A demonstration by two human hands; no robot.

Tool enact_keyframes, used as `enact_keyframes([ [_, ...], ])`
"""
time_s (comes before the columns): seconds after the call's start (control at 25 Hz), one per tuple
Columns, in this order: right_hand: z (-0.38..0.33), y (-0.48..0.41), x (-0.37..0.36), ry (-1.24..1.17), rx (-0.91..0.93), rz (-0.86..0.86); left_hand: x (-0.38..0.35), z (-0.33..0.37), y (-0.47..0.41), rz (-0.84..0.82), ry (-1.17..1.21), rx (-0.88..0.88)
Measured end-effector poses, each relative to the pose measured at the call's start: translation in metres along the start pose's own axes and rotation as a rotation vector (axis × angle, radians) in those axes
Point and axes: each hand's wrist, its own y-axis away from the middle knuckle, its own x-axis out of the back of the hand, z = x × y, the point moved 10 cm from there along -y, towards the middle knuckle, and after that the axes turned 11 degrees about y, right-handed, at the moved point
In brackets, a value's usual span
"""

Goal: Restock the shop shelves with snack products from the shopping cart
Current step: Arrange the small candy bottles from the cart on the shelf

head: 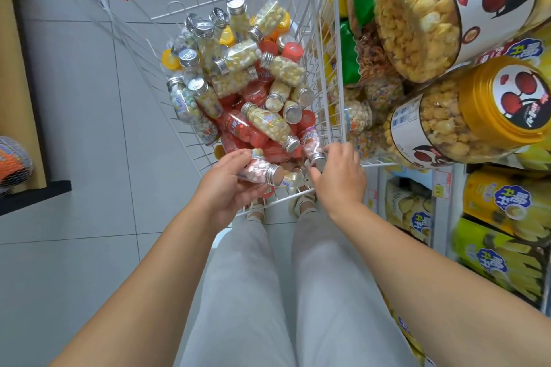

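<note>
- Floor [74,128] of pale grey square tiles fills the left and far side of the view, under the cart.
- Shop shelves [441,185] run down the right side, just beside the cart, packed with stock.
- White wire shopping cart [328,74] with red plastic handle parts stands straight ahead of the person, its near end against the light grey trousers [247,292].
- Two large clear plastic popcorn jars [417,24] with white labels lie on their sides on the upper shelf; the lower one has a golden lid.
- Yellow and green cardboard snack boxes [507,208] sit on the shelves below the jars.
- Heap of small clear snack bottles [238,77] with silver screw caps, holding yellow, red or pastel sweets, lies jumbled in the cart's basket, some upright at the far end.
- Left hand [229,185] is inside the near end of the cart, palm turned up, its fingers curled round a clear bottle of pink and white sweets [262,171], silver cap pointing right.
- Right hand [340,176] reaches in at the near right corner, its fingers closed on the silver cap of a clear bottle of mixed pastel sweets [310,140] that rests tilted on the heap.
</note>
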Motion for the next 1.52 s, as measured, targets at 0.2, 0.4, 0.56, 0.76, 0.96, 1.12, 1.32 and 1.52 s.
enact_keyframes([
  [0.2, 0.016, 0.015, 0.026, -0.481, -0.101, 0.018, -0.013, 0.001, 0.018, -0.017, -0.185, 0.033],
  [0.4, 0.026, 0.075, 0.132, -1.078, 0.084, -0.031, -0.077, 0.013, 0.077, -0.225, -0.473, 0.022],
  [0.56, 0.058, 0.128, 0.219, -1.285, 0.139, 0.094, -0.154, 0.021, 0.159, -0.481, -0.535, -0.018],
  [0.76, 0.126, 0.195, 0.297, -1.683, 0.057, 0.338, -0.258, -0.006, 0.271, -0.845, -0.562, -0.047],
  [0.96, 0.235, 0.268, 0.340, -1.742, -0.190, 0.743, -0.337, -0.086, 0.345, -1.013, -0.675, -0.046],
  [1.12, 0.350, 0.342, 0.362, -1.454, -0.384, 1.050, -0.386, -0.148, 0.387, -1.031, -0.716, -0.066],
  [1.32, 0.503, 0.375, 0.352, -0.953, -0.719, 1.107, -0.422, -0.196, 0.393, -0.974, -0.498, 0.084],
  [1.52, 0.609, 0.324, 0.341, -0.779, -0.823, 0.949, -0.434, -0.215, 0.374, -0.942, -0.342, 0.160],
])
